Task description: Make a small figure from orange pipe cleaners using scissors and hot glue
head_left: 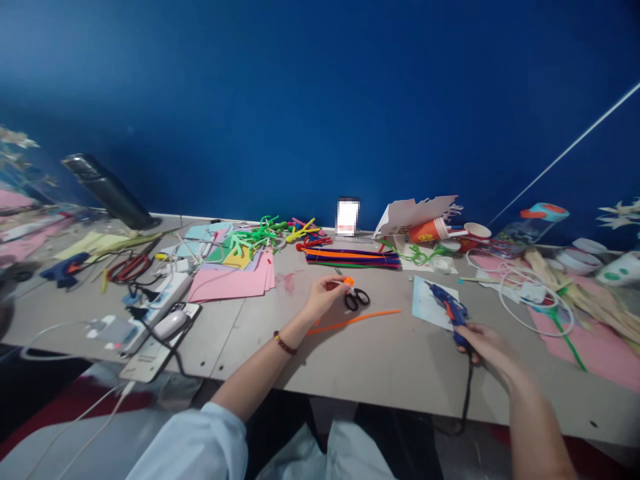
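Observation:
My left hand [325,297] pinches a small orange piece [349,283], perhaps bent pipe cleaner; its exact shape is too small to make out. Right beside the fingertips lie black-handled scissors [356,301] on the table. A loose orange pipe cleaner [367,317] stretches across the tabletop below the scissors. On the right, my right hand [475,340] is wrapped around the grip of a blue glue gun [453,308], its nozzle pointing up and left over a light blue sheet [425,307]. The gun's black cord hangs down toward the table's front edge.
Behind the hands lie bundled pipe cleaners [353,257] and a phone [347,217] against the blue wall. Pink paper [230,283], a power strip [160,310] and another glue gun [65,270] are left. Paper cups [430,231] and a white cable coil [535,293] are right.

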Action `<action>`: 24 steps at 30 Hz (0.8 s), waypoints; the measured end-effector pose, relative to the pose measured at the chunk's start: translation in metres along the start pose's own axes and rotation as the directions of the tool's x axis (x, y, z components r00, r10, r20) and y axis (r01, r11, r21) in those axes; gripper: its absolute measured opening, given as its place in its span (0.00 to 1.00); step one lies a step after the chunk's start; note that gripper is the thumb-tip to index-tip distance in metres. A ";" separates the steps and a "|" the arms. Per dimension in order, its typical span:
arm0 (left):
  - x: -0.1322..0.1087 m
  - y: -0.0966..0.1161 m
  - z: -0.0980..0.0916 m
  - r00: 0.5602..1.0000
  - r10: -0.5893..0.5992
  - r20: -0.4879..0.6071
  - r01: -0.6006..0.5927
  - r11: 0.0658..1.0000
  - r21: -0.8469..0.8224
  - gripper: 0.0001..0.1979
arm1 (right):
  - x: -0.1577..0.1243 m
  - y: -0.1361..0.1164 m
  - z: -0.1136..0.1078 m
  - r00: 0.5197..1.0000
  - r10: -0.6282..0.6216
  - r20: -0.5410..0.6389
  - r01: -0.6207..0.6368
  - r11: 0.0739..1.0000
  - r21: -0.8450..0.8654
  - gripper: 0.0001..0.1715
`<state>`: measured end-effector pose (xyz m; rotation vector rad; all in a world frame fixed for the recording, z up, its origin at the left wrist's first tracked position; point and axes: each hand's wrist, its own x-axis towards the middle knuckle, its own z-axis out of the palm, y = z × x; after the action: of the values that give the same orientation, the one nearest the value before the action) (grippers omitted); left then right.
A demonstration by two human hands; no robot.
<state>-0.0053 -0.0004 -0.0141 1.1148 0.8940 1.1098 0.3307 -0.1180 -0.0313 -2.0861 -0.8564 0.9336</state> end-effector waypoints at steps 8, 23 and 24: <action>0.000 0.001 0.001 0.999 -0.034 0.003 0.034 0.998 -0.044 0.16 | -0.017 -0.007 -0.004 0.972 0.041 0.230 -0.111 0.947 0.302 0.13; -0.005 0.000 0.003 0.993 -0.091 0.074 0.099 0.988 -0.116 0.16 | -0.079 -0.061 0.091 0.863 -0.351 0.364 0.031 0.755 0.655 0.21; -0.005 0.001 0.003 0.994 -0.085 0.074 0.093 0.988 -0.121 0.16 | -0.080 -0.062 0.101 0.861 -0.370 0.349 0.041 0.735 0.677 0.20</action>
<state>-0.0038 -0.0060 -0.0127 0.9949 0.8018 1.0335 0.1903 -0.1143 -0.0054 -1.1396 -0.8187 1.3946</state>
